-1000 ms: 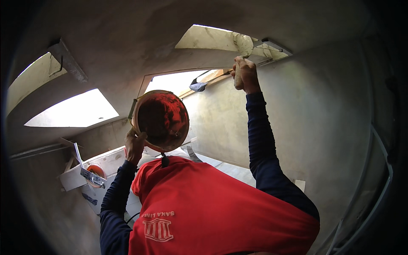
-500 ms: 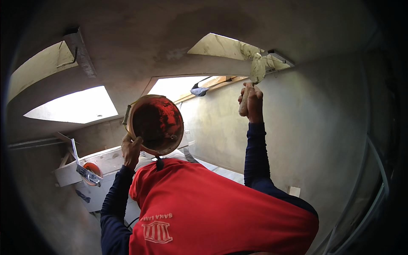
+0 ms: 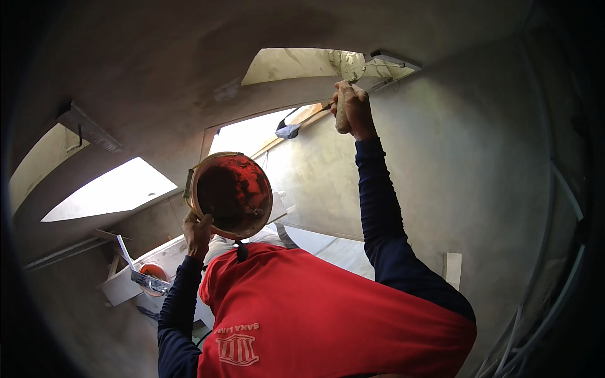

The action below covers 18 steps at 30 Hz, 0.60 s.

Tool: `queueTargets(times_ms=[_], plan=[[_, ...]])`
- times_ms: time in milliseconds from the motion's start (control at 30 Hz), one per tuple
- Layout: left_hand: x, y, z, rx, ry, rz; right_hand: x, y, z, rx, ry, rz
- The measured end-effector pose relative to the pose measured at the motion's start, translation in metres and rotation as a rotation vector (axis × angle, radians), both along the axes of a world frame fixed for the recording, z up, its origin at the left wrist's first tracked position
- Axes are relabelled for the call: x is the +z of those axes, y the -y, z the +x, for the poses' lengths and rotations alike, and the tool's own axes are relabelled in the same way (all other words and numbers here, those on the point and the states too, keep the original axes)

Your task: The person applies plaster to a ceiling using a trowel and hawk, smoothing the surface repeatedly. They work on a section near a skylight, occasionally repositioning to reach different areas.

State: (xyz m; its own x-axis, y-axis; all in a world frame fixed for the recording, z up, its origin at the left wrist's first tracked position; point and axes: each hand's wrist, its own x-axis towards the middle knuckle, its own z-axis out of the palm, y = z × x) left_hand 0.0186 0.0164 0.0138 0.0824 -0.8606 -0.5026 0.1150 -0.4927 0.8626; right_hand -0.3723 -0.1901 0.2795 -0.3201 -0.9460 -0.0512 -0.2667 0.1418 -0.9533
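My left hand (image 3: 198, 235) grips the rim of a round bucket (image 3: 230, 193), tilted so that its red inner wall and dark, rough contents face up at me. A wire handle hangs at the bucket's left side. Up and to the right, my right hand (image 3: 355, 111) is closed round the pale handle of a trowel (image 3: 348, 65). The trowel's blade points away from me, with pale plaster-like material on it, in front of the lit edge of an upper wall opening. The blade's outline partly blends with that edge, so I cannot tell whether it touches.
A second orange bucket (image 3: 153, 277) with a flat metal tool (image 3: 150, 281) across it stands on a white bench at lower left. Bright window openings (image 3: 113, 189) break the grey wall. A metal bar (image 3: 88, 127) juts out at left; a blue-grey item (image 3: 288, 131) rests by a wooden frame.
My right hand and the trowel have moved up and to the left, reaching farther out toward the upper opening. The bucket stays in my left hand, slightly lower; my view has shifted.
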Motion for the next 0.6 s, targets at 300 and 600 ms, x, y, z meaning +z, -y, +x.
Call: queueTargets(times_ms=[300,600], plan=[[-0.024,-0.006,-0.014,-0.019,0.026,0.057,0.011,-0.068,0.001,-0.034,0.0,0.039],[-0.005,0.012,-0.025,-0.137,0.13,0.03,-0.007,-0.024,0.004,0.062,-0.117,0.091]])
